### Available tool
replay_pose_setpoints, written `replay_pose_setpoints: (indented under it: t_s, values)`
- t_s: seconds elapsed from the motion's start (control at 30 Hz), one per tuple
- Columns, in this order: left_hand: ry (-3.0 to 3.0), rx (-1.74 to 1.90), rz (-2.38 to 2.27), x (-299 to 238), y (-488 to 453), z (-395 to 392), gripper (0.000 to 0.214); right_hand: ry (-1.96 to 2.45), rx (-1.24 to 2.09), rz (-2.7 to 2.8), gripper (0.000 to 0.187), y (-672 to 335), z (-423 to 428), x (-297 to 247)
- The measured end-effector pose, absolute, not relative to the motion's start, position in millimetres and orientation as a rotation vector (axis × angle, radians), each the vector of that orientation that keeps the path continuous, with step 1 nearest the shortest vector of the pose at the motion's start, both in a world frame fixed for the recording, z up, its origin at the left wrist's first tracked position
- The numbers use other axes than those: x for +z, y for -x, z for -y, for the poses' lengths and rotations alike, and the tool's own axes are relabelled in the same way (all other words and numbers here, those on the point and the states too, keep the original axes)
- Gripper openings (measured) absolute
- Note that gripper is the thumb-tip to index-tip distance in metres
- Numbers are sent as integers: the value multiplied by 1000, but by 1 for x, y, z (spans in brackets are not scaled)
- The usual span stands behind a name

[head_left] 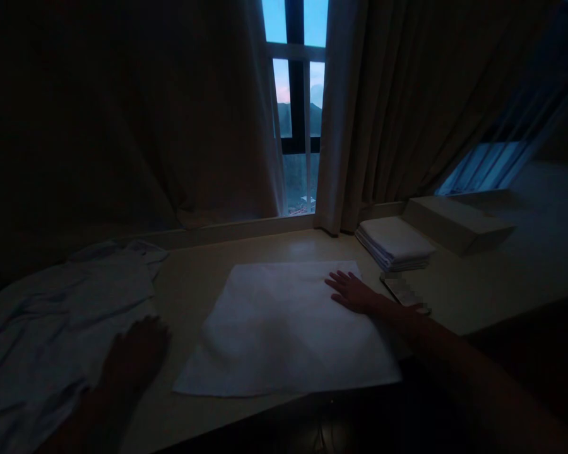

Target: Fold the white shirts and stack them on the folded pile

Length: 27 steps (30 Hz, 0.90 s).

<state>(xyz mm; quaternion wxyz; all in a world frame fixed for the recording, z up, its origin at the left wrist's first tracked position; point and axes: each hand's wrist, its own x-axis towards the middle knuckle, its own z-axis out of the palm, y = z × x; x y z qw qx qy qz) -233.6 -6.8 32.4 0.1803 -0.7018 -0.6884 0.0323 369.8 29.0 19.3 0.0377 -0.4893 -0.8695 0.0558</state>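
Note:
A white square cloth lies spread flat on the pale table in front of me. My right hand rests on the cloth's right part, palm down with fingers stretched out flat. My left hand lies on the table to the left of the cloth, at the edge of a crumpled white fabric heap; it is dark, its fingers appear stretched out and hold nothing.
A stack of folded white cloths sits at the back right, with a flat box behind it. A phone lies beside my right wrist. Curtains and a window stand behind the table. The room is dim.

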Motion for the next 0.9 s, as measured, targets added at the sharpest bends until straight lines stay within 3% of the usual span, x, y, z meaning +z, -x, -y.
replay_pose_setpoints:
  t_s: [0.17, 0.27, 0.63, 0.77, 0.9]
  values:
    - [2481, -20, 1873, 20, 100, -14, 59, 1412, 134, 2752, 59, -352, -34, 33]
    - [2483, -25, 1933, 9, 64, -3, 66, 1435, 51, 2688, 59, -337, -29, 32]
    - [2215, 6, 2030, 0, 87, 39, 67, 1690, 96, 2478, 57, -351, -13, 20]
    - [2280, -40, 2001, -3, 113, 75, 71, 1496, 70, 2523, 59, -371, 38, 22]
    - [2381, -33, 1910, -6, 156, 112, 59, 1496, 187, 2555, 58, -399, 107, 12]
